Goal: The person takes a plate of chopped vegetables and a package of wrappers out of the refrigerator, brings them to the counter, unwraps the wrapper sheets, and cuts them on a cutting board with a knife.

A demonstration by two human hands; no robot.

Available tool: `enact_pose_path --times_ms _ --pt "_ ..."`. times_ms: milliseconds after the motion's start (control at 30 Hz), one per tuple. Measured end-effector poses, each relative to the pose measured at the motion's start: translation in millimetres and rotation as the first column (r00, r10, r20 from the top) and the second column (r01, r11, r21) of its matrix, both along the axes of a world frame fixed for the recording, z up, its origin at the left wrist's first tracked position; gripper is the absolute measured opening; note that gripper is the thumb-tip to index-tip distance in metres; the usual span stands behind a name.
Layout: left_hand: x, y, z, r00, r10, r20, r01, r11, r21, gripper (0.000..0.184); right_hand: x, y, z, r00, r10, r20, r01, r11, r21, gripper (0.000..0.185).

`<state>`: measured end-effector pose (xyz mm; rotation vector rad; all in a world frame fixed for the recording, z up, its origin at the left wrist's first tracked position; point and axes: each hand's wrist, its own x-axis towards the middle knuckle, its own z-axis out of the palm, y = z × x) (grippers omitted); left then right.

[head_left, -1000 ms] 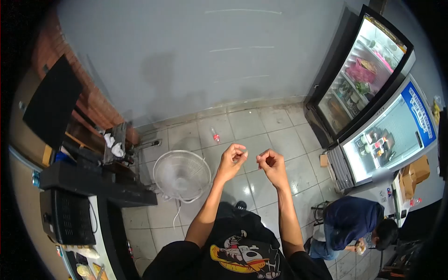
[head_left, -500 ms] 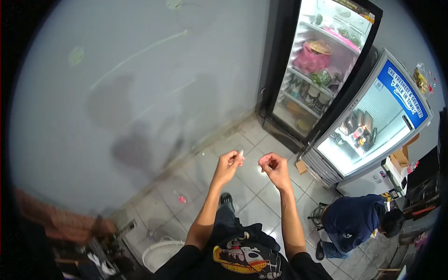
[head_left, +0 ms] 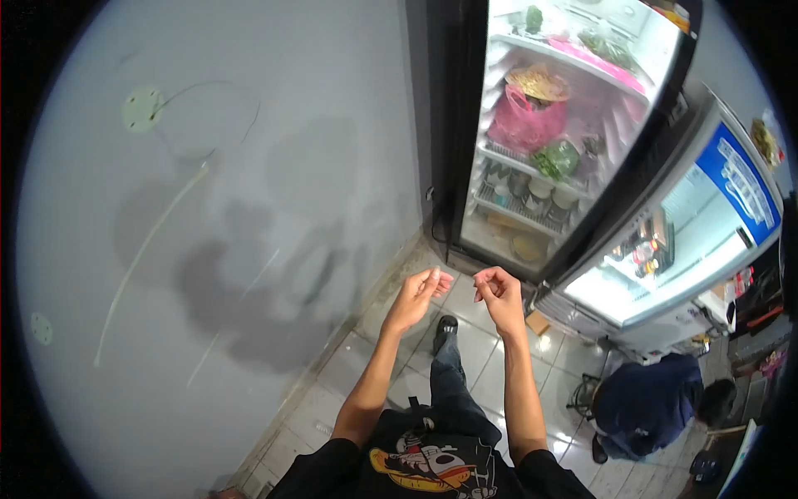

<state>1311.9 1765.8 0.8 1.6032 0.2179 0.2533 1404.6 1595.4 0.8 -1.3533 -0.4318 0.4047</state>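
Note:
My left hand (head_left: 422,298) is raised in front of my body, its thumb pressed to the curled fingers. Whatever it may pinch is too small to make out. Close by on the right, my right hand (head_left: 500,299) is also closed in a pinch, fingertips pointing toward the left hand. A gap separates the two hands, and anything at the right fingertips cannot be named. Beyond them stands a tall black-framed fridge (head_left: 532,208), lit inside. It holds a pink plastic bag (head_left: 525,125), a bag of green leaves (head_left: 555,160) and several containers.
A smaller display cooler (head_left: 665,241) with bottles stands right of the fridge. A person in a dark blue top (head_left: 648,403) bends low at the lower right, near a stool (head_left: 584,395). The grey wall (head_left: 208,274) runs along the left, above the tiled floor (head_left: 366,358).
My view has shifted forward and the fridge appears nearer. A leg has stepped ahead. Both hands stay raised and pinched; the whitish bit seen at the left fingertips no longer shows clearly.

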Motion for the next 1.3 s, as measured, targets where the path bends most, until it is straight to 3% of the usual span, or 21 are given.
enact_pose_path --times_ms 133,400,467,600,733,1000,1300 --pt "90.9 40.6 -8.8 1.0 -0.023 0.018 0.024 0.998 -0.064 0.052 94.0 54.0 -8.2 1.0 -0.01 0.026 0.011 1.0 -0.029 0.005" --pt "286.6 107.8 33.1 0.992 0.021 0.127 -0.002 0.989 -0.15 0.054 242.3 133.1 11.5 0.996 -0.005 0.09 0.006 1.0 -0.015 0.01" --pt "327.3 119.0 44.2 0.975 0.086 0.206 -0.092 0.996 0.016 0.063 260.7 144.0 21.5 0.996 -0.068 0.059 0.07 0.997 -0.022 0.011" --pt "393.7 142.5 48.4 0.966 0.076 0.247 -0.111 0.985 0.13 0.084 285.1 149.3 20.9 0.992 -0.12 0.038 0.12 0.993 0.02 0.011" --pt "451.6 162.7 39.4 0.96 0.005 0.281 -0.082 0.961 0.264 0.088 295.8 145.0 12.6 0.984 -0.178 0.021 0.179 0.984 -0.015 0.011" --pt "478.0 162.3 22.5 0.964 0.161 0.213 -0.228 0.912 0.341 0.082 287.0 125.1 9.3 0.964 -0.264 -0.037 0.262 0.964 -0.045 0.013" --pt "450.7 160.4 28.2 0.966 0.079 0.248 -0.147 0.952 0.269 0.076 261.9 140.8 19.4 0.96 -0.279 0.03 0.28 0.958 -0.053 0.015"
